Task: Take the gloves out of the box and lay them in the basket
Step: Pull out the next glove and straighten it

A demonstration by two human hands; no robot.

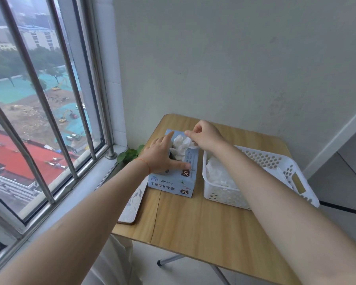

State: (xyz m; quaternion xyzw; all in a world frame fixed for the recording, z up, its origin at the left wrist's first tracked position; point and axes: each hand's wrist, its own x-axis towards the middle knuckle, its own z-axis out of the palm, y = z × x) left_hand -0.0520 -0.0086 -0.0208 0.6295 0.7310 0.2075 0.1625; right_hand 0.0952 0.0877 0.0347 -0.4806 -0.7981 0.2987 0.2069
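Note:
A light blue glove box (173, 183) marked XL lies on the wooden table (193, 219). White gloves (180, 148) bulge out of its top opening. My left hand (159, 156) presses flat on the box top with straight fingers, thumb by the XL mark. My right hand (206, 135) hovers over the opening and pinches a white glove at its top. To the right of the box stands a white perforated basket (275, 161) with white gloves (219, 173) lying in its left half.
A barred window (49, 120) and its sill run along the left. A green plant (130, 154) sits in the corner by the table. A pale board (132, 204) leans at the table's left edge. The wall stands close behind the table.

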